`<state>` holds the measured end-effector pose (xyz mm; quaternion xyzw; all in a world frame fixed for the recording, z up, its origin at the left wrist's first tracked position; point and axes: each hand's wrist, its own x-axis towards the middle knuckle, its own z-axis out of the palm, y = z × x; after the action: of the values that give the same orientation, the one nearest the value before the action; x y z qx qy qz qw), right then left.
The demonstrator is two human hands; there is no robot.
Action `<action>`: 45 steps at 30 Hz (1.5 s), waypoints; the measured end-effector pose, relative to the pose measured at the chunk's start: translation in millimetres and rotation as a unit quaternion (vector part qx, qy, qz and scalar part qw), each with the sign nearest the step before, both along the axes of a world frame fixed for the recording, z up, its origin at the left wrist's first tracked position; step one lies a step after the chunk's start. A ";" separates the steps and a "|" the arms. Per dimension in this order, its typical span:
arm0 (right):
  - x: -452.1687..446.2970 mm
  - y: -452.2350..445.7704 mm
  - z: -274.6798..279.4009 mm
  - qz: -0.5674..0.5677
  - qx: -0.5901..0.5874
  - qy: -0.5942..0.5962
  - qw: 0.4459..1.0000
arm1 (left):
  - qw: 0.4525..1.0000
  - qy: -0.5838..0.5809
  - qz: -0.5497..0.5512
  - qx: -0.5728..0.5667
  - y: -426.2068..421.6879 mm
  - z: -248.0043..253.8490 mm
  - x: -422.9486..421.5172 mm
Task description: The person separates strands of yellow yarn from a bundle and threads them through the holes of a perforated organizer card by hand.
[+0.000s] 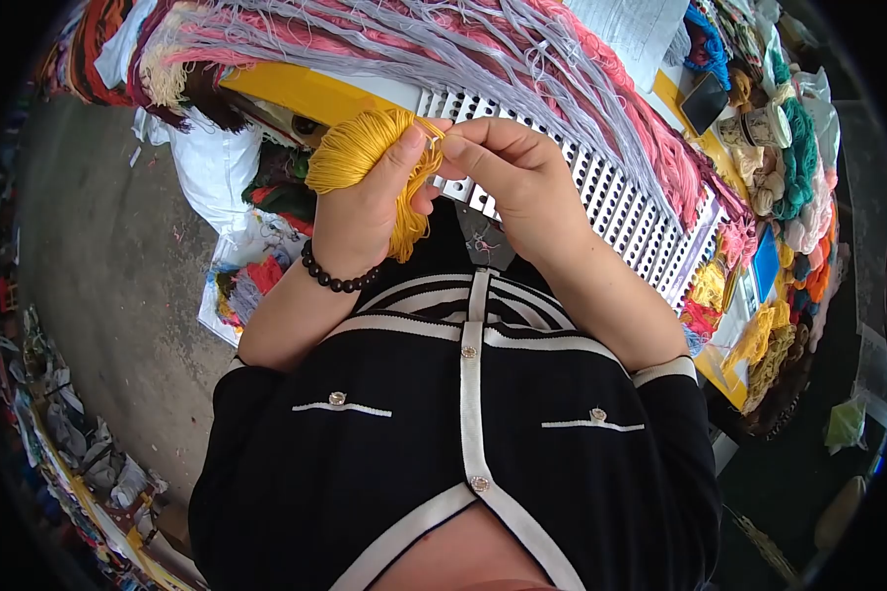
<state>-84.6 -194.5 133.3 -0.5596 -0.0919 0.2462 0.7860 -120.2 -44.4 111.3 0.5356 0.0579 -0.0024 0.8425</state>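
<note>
Skein of glossy yellow thread (358, 148) held between two hands at the near edge of the counter (721, 382)

The skein is held up off the surface, in front of the near edge and left of its middle. Its rounded bundle is gripped by the left hand (360, 212), with the thumb laid over it and loose loops hanging down beside the palm. By the right hand (527, 182), thumb and forefinger pressed together, thin strands are pinched at the skein's right side, close to the left fingertips. A black beaded bracelet (337, 280) is worn on the left wrist.

Just beyond the hands, a white panel with rows of dark holes (601, 187) is set along the near edge. Its far side is overlaid by long pink and lavender threads (522, 49), spread from the far left towards the right end. White paper sheets (633, 32) are seen at the far edge. Towards the right end, a dark flat object (704, 102), a printed white container (762, 127), teal thread bundles (799, 163) and a blue flat object (766, 263) are seen, with yellow thread (759, 333) near the right corner.

To the left, a white bag (212, 172) is seen below the counter, above the grey floor (118, 246). A black top with white trim (394, 433) is worn.
</note>
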 end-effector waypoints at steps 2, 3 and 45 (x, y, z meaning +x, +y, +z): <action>0.9 -0.7 1.1 -0.002 -0.001 0.006 1.000 | 1.000 0.005 -0.004 -0.002 -1.3 1.1 1.1; 1.1 -0.8 2.4 -0.001 -0.003 0.006 1.000 | 1.000 0.007 0.007 0.013 -3.2 1.8 1.4; 7.8 -4.9 -12.2 -0.003 -0.063 0.014 0.998 | 0.995 -0.076 -0.069 0.004 -5.2 -14.6 4.1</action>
<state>-76.8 -199.4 121.1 -0.6045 -0.0635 0.2569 0.7514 -116.2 -49.6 96.6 0.5402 -0.0437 -0.0197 0.8401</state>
